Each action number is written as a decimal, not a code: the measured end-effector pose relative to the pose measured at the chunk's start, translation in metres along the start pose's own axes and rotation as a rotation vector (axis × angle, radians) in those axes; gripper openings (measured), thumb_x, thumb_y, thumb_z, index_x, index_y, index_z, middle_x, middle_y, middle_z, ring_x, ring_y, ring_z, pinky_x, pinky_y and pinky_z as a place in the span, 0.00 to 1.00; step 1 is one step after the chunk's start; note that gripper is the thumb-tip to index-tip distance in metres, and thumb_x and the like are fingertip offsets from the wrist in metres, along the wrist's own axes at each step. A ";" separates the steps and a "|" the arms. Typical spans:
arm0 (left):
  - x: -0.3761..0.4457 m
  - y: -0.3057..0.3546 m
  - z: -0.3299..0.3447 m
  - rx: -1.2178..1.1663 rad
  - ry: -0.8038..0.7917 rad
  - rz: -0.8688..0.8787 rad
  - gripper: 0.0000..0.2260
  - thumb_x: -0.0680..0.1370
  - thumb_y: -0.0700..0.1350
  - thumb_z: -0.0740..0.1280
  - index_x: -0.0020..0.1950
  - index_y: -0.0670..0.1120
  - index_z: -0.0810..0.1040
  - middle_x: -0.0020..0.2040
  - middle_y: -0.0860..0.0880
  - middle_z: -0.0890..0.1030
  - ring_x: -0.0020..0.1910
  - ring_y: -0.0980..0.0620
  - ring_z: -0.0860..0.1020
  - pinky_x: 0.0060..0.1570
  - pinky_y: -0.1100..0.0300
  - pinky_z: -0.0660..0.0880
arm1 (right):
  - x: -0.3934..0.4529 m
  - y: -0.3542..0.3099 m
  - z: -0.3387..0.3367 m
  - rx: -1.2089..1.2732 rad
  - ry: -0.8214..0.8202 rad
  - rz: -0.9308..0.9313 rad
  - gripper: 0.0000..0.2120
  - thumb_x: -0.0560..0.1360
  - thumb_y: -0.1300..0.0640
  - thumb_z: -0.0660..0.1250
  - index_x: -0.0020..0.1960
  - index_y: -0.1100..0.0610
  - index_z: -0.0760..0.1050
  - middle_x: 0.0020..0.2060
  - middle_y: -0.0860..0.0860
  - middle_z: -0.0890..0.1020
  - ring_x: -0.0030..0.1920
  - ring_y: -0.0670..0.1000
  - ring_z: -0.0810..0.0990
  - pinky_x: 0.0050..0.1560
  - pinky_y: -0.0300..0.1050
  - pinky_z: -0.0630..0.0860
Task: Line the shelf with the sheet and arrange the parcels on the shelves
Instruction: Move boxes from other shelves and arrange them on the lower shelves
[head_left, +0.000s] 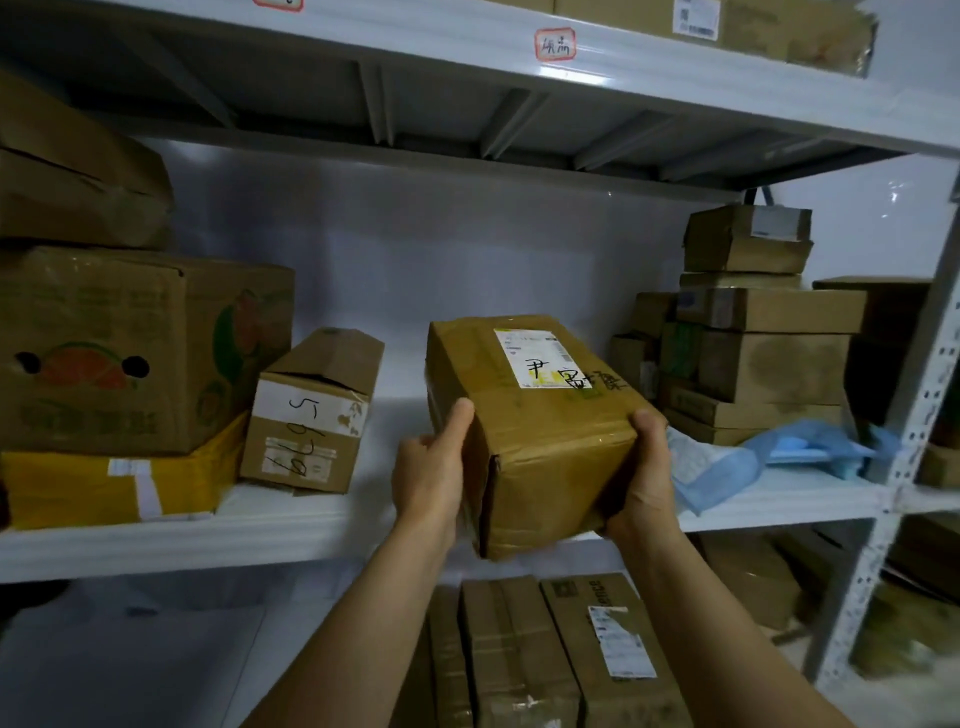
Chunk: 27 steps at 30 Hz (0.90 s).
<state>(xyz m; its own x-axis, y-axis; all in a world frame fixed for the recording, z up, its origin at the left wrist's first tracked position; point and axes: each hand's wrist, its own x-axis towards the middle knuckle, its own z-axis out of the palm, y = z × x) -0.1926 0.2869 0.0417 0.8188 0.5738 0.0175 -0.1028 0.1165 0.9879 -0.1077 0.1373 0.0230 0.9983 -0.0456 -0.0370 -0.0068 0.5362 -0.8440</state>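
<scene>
I hold a brown taped cardboard parcel (535, 431) with a white label and handwriting on top, over the front edge of the middle shelf (291, 530). My left hand (431, 473) grips its left near corner. My right hand (649, 478) grips its right near corner. The parcel tilts, with its far end over the white shelf surface. To its left a smaller box marked with handwritten digits (311, 415) stands on the shelf. No loose lining sheet can be told apart from the white shelf surface.
A large fruit carton (130, 348) sits on a yellow parcel (114, 483) at the left. Stacked boxes (753, 332) and a blue plastic bag (727, 467) fill the right. More boxes (561, 654) lie on the shelf below. A metal upright (909, 441) stands right.
</scene>
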 end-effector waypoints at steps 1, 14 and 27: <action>-0.003 -0.002 -0.003 -0.016 -0.031 -0.044 0.41 0.58 0.75 0.65 0.61 0.48 0.76 0.56 0.49 0.80 0.53 0.49 0.76 0.58 0.50 0.72 | -0.005 0.001 -0.005 0.025 -0.016 -0.033 0.31 0.55 0.35 0.71 0.54 0.47 0.78 0.54 0.55 0.83 0.57 0.58 0.79 0.61 0.61 0.73; -0.057 -0.048 -0.016 -0.026 -0.508 -0.421 0.34 0.55 0.67 0.72 0.56 0.54 0.73 0.51 0.49 0.79 0.52 0.44 0.75 0.55 0.42 0.64 | -0.068 0.012 -0.107 -0.092 -0.220 0.069 0.40 0.36 0.44 0.76 0.48 0.48 0.77 0.47 0.53 0.80 0.48 0.57 0.75 0.55 0.59 0.66; -0.135 -0.159 -0.048 0.075 -0.623 -0.482 0.47 0.52 0.51 0.79 0.70 0.54 0.66 0.62 0.47 0.77 0.58 0.47 0.77 0.51 0.50 0.76 | -0.096 0.048 -0.240 -0.701 -0.548 0.574 0.46 0.46 0.42 0.84 0.61 0.52 0.74 0.57 0.58 0.80 0.57 0.61 0.77 0.60 0.68 0.71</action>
<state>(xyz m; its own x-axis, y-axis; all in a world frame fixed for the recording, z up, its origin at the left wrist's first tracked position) -0.3136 0.2301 -0.1247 0.9312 -0.0885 -0.3537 0.3640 0.1691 0.9159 -0.2179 -0.0349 -0.1428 0.7237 0.5405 -0.4292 -0.3435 -0.2574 -0.9032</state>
